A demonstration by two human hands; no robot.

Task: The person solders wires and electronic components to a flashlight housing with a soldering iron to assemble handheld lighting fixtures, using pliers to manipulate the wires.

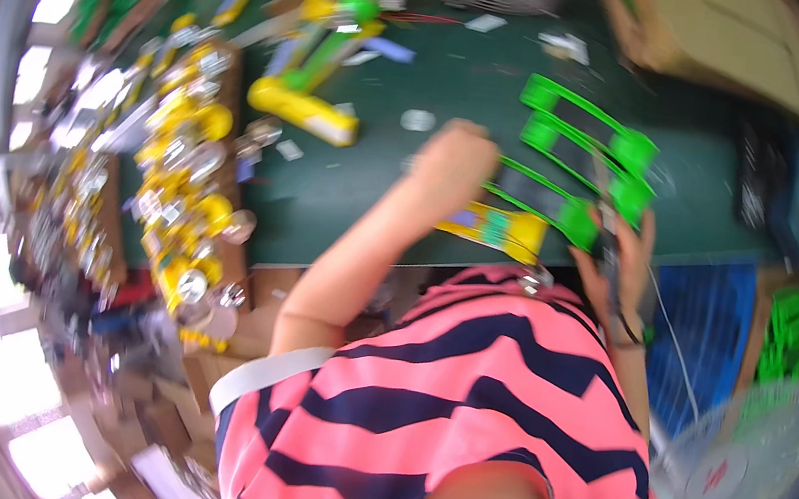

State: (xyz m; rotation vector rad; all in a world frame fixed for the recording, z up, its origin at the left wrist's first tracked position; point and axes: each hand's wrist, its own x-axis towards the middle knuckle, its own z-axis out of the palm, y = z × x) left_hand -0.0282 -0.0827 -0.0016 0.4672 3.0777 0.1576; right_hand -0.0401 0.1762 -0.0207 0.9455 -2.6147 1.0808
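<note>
Motion smears the picture. My left hand (453, 163) is curled closed at the left end of a green plastic frame (532, 204), covering that end. My right hand (632, 260) is wrapped round a slim dark tool with a pale shaft (609, 239), whose kind is too blurred to name; it points away from me, by the frame's right end. A yellow housing (519, 236) with a teal patch lies at the near table edge, just below the frame. Two more green frames (595, 109) lie side by side beyond my hands.
On the green table (345, 202), yellow and green light-like pieces (304, 111) lie farther left. A box (194, 162) of yellow parts with shiny round pieces stands at the left edge. A cardboard box (740, 42) is at the far right, a fan (732, 485) at the near right.
</note>
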